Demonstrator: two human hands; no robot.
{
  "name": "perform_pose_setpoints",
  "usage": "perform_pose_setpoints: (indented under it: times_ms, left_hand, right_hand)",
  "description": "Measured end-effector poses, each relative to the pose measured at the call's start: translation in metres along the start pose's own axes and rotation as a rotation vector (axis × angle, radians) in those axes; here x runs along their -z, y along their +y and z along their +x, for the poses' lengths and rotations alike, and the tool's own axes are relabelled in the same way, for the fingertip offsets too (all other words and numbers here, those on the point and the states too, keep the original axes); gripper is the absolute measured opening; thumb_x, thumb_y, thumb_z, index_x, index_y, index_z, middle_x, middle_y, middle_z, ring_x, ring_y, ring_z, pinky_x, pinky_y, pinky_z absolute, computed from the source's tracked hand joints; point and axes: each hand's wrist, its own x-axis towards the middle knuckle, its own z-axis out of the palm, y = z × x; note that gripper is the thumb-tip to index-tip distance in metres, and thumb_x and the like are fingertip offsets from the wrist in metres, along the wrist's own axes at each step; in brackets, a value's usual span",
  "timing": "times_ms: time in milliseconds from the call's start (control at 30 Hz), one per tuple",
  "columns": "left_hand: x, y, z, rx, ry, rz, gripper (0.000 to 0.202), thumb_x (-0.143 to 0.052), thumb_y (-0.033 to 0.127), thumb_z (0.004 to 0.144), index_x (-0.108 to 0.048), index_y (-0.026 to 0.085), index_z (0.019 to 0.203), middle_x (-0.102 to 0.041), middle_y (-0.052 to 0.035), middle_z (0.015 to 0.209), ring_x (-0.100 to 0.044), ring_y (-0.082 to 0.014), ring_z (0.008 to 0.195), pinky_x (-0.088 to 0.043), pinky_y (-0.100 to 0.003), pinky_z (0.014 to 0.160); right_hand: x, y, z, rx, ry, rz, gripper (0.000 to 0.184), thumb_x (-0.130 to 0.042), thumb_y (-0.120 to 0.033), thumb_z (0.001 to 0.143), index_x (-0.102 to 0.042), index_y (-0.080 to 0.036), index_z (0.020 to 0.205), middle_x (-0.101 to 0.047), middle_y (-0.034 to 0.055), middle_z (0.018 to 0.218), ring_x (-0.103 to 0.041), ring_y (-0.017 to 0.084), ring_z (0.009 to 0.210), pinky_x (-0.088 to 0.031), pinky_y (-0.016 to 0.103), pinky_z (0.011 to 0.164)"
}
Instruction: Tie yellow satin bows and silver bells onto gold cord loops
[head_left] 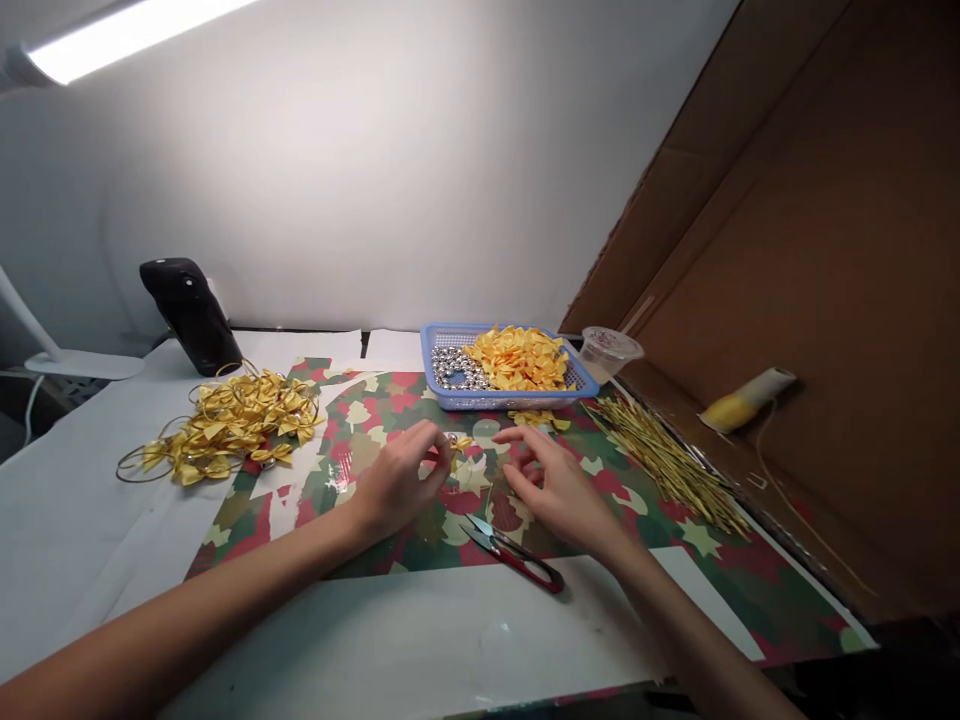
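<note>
My left hand (411,468) is closed in a pinch over the camouflage sheet. A small yellow ribbon bow (462,443) with a silver bell (452,439) shows at its fingertips. To the right, my right hand (551,480) has its thumb and forefinger apart, with nothing visible between them. Thread snips (514,555) with red handles lie below the hands, blades pointing up and left. Behind the hands stands a blue plastic basket (517,402) holding silver bells (456,372) on its left and many yellow bows (521,358) on its right.
A pile of gold bows on looped cords (236,425) lies at left. Gold cords (671,462) are bundled at right. Behind are a clear plastic tub (611,345) and a black device (191,315). A yellow-wound spool (746,398) is on the cardboard wall (832,300).
</note>
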Motion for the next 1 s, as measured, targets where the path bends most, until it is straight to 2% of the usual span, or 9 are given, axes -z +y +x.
perform_pose_setpoints:
  times_ms: [133,233,300,400,500,667,867,1000]
  left_hand:
    - [-0.004,-0.013,0.009,-0.006,0.026,0.014,0.019,-0.063,0.015,0.071,-0.05,0.021,0.059,-0.052,0.0014,0.061,-0.051,-0.015,0.061,-0.045,-0.026,0.059]
    - [-0.004,-0.019,0.011,-0.009,0.045,0.049,0.023,-0.061,0.015,0.074,-0.045,0.021,0.059,-0.049,0.0025,0.061,-0.051,-0.0139,0.061,-0.046,-0.026,0.06]
    - [-0.004,-0.021,0.012,0.002,0.052,0.058,0.025,-0.061,0.015,0.076,-0.042,0.021,0.059,-0.049,0.0029,0.061,-0.05,-0.013,0.059,-0.047,-0.025,0.06]
    - [-0.004,-0.022,0.014,0.039,0.046,0.011,0.027,-0.06,0.015,0.077,-0.04,0.022,0.059,-0.049,0.003,0.061,-0.049,-0.0119,0.057,-0.047,-0.025,0.059]
    - [-0.005,-0.024,0.014,0.038,0.007,0.015,0.027,-0.06,0.014,0.077,-0.041,0.021,0.059,-0.048,0.0033,0.061,-0.048,-0.0109,0.056,-0.045,-0.024,0.056]
    - [-0.007,-0.026,0.014,0.025,-0.026,0.012,0.024,-0.059,0.014,0.078,-0.043,0.021,0.061,-0.047,0.0035,0.062,-0.048,-0.0098,0.056,-0.044,-0.023,0.054]
    - [-0.009,-0.027,0.014,-0.044,-0.068,-0.005,0.021,-0.056,0.008,0.077,-0.042,0.019,0.065,-0.046,0.0058,0.061,-0.045,-0.0069,0.054,-0.044,-0.018,0.049]
    - [-0.008,-0.027,0.013,-0.034,-0.101,-0.014,0.022,-0.057,0.008,0.077,-0.043,0.019,0.065,-0.048,0.0053,0.061,-0.046,-0.007,0.055,-0.046,-0.017,0.05]
  right_hand:
    - [-0.015,-0.005,0.018,-0.085,-0.05,0.17,0.019,-0.053,-0.018,0.067,-0.053,-0.021,0.085,-0.064,-0.0006,0.086,-0.056,0.009,0.046,-0.045,0.02,0.038]
    - [-0.027,-0.002,0.028,-0.195,-0.105,0.32,0.017,-0.057,-0.024,0.066,-0.049,-0.021,0.08,-0.061,-0.0024,0.083,-0.054,0.008,0.041,-0.043,0.021,0.032]
    - [-0.032,0.002,0.029,-0.206,-0.082,0.337,0.019,-0.06,-0.032,0.07,-0.048,-0.021,0.079,-0.057,-0.0048,0.073,-0.051,0.007,0.039,-0.042,0.02,0.032]
    - [-0.035,0.007,0.026,-0.092,0.02,0.247,0.023,-0.065,-0.038,0.074,-0.052,-0.02,0.08,-0.054,-0.0058,0.062,-0.048,0.007,0.042,-0.04,0.017,0.035]
    - [-0.034,0.009,0.022,0.058,0.078,0.037,0.019,-0.07,-0.035,0.073,-0.06,-0.019,0.078,-0.062,-0.0001,0.072,-0.055,0.011,0.054,-0.044,0.019,0.041]
    - [-0.03,0.011,0.021,0.182,0.072,-0.157,0.007,-0.063,-0.025,0.078,-0.066,-0.019,0.077,-0.067,0.0004,0.069,-0.059,0.011,0.052,-0.049,0.022,0.047]
    - [-0.022,0.012,0.021,0.329,0.021,-0.354,0.007,-0.06,-0.016,0.08,-0.067,-0.019,0.079,-0.067,0.0,0.069,-0.058,0.01,0.052,-0.049,0.021,0.048]
    - [-0.018,0.014,0.024,0.275,-0.018,-0.309,0.006,-0.061,-0.016,0.08,-0.066,-0.02,0.078,-0.067,0.0,0.071,-0.059,0.011,0.056,-0.049,0.022,0.05]
